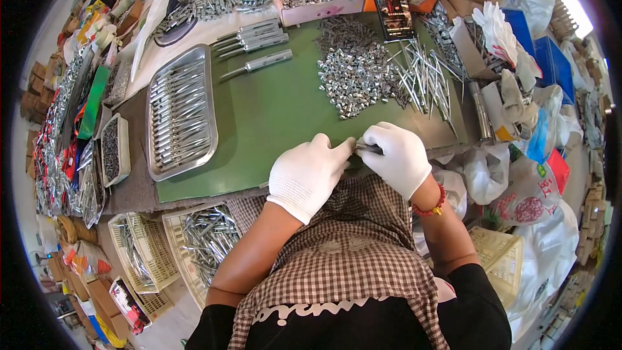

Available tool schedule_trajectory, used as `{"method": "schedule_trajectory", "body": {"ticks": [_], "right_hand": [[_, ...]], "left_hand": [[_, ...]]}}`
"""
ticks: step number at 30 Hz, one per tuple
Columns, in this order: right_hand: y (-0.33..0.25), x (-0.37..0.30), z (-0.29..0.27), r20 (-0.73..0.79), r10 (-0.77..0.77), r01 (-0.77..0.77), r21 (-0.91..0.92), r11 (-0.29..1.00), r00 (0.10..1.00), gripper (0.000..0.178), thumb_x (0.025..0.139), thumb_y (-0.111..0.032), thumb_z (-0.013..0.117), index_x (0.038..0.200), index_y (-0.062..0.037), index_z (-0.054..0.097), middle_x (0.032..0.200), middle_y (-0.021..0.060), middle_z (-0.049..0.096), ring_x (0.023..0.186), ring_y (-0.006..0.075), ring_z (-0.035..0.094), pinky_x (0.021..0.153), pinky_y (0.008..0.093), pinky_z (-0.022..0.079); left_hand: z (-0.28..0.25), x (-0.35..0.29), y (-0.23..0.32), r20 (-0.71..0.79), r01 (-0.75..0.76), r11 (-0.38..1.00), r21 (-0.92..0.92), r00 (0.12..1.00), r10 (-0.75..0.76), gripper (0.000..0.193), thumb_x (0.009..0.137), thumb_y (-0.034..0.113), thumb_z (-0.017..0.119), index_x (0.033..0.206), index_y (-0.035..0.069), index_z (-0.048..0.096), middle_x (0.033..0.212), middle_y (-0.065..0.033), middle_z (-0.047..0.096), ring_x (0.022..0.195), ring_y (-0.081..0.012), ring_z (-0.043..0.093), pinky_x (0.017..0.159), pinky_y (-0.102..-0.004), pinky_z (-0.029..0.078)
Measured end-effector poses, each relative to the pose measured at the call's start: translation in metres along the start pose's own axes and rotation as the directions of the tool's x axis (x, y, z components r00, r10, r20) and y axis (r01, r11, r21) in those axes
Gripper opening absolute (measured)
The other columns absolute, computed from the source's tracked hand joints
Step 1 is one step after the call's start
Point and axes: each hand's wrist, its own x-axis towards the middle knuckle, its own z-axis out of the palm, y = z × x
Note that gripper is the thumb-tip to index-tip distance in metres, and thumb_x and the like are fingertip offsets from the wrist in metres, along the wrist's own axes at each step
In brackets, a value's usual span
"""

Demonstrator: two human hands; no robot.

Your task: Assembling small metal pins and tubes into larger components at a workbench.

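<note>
My left hand (310, 174), in a white knit glove, is closed at the near edge of the green work mat (259, 116). Its fingertips come together with those of my right hand (398, 157), gloved the same way. Between the right thumb and fingers sticks out a small dark metal piece (370, 148). What the left fingers hold is mostly hidden; a short pale tip (264, 185) shows beside that wrist. Beyond the hands lie a heap of small silver metal caps (353, 81), dark screws (343, 31) and a bundle of long thin metal rods (424, 81).
At the left stands a steel tray (213, 123) of metal rods; several silver-handled tools (267, 59) lie farther back. A phone (391, 6) leans against boxes beside a pink box (317, 11) of small parts. Cream baskets (183, 240) sit below the table, plastic bags (525, 198) at right.
</note>
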Motion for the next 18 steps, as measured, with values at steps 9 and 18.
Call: {"method": "schedule_trajectory", "body": {"ticks": [9, 18], "right_hand": [[-0.014, 0.008, -0.016, -0.015, 0.099, -0.091, 0.280, 0.956, 0.995, 0.020, 0.082, -0.016, 0.069, 0.096, -0.0047, 0.062, 0.081, 0.0067, 0.061, 0.066, 0.0163, 0.058, 0.062, 0.0283, 0.047], [-0.007, 0.032, 0.033, -0.058, 0.275, 0.145, 0.941, -0.306, 0.960, 0.048, 0.099, -0.040, 0.040, 0.069, -0.0036, 0.049, 0.052, -0.0025, 0.032, 0.044, 0.0087, 0.026, 0.043, 0.0258, 0.019]], "left_hand": [[0.004, 0.003, -0.003, 0.050, -0.026, 0.999, 0.045, 0.998, 0.024, 0.026, 0.091, 0.022, 0.055, 0.116, 0.020, 0.062, 0.079, -0.0117, 0.056, 0.065, -0.0301, 0.063, 0.054, -0.0418, 0.051], [0.002, 0.004, 0.002, 0.031, -0.004, 0.999, 0.031, 1.000, 0.003, 0.017, 0.090, 0.025, 0.058, 0.105, 0.021, 0.064, 0.076, -0.0094, 0.055, 0.063, -0.0306, 0.061, 0.053, -0.0418, 0.050]]}}
